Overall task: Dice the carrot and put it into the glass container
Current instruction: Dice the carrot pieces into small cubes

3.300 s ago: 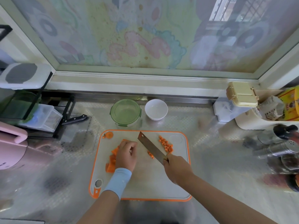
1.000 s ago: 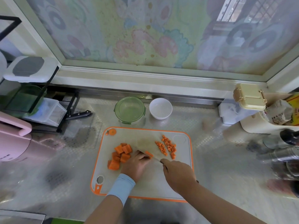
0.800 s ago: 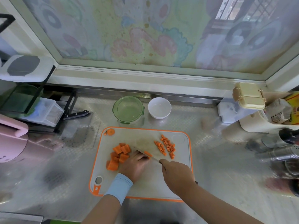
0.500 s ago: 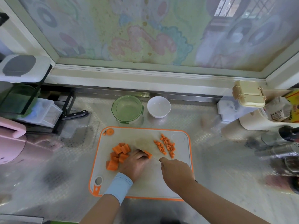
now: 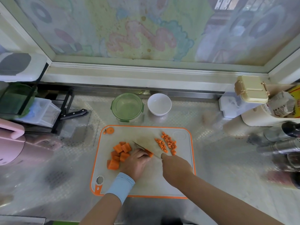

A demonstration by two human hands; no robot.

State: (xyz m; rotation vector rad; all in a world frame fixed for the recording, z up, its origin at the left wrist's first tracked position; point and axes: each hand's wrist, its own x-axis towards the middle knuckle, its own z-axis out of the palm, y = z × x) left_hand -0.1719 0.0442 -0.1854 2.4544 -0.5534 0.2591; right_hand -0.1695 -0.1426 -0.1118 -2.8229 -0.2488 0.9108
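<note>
A carrot piece point(image 5: 149, 154) lies mid cutting board point(image 5: 146, 184), pinned by the left hand's point(image 5: 137, 164) curled fingers against the knife point(image 5: 138, 145), whose handle the right hand point(image 5: 177, 169) grips. Chunks point(image 5: 120, 153) lie left, dice point(image 5: 167, 144) far right; the glass container point(image 5: 127, 107) stands beyond the board.

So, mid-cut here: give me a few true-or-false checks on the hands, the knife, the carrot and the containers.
1. The right hand holds the knife over the cutting board. True.
2. The diced carrot is inside the glass container. False: it lies on the board, right of the knife.
3. The left hand holds a carrot piece down beside the blade. True.
4. The white bowl stands left of the glass container. False: it stands right of it.
5. Larger carrot chunks lie left of the left hand. True.
</note>
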